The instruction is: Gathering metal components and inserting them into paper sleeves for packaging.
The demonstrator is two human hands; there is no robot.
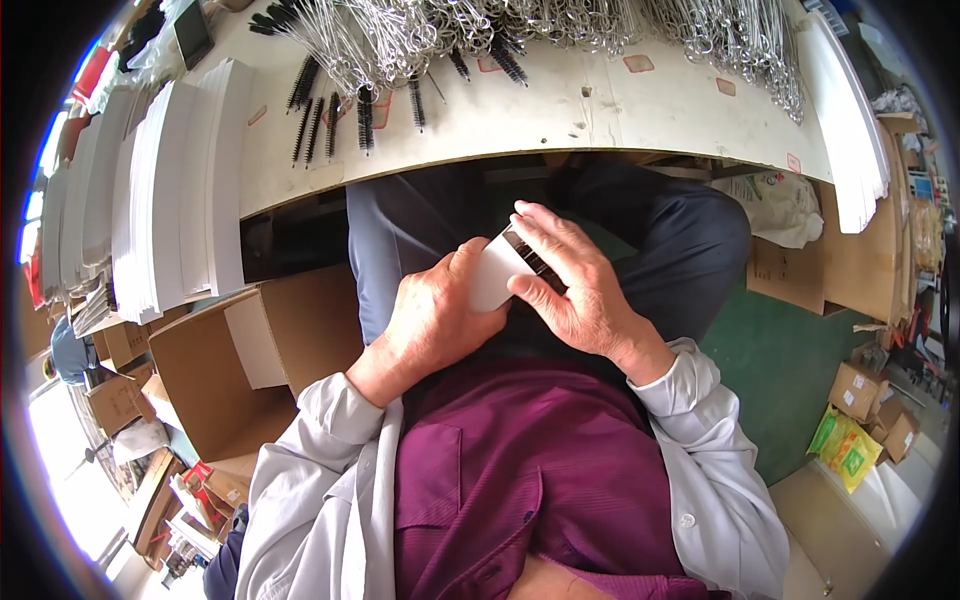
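Both my hands meet over my lap, below the desk edge. My left hand closes its grip on the white sleeve; my right hand pinches the dark brushes poking out its upper-right end

Two hands, one white packet, perhaps six loose black brushes.
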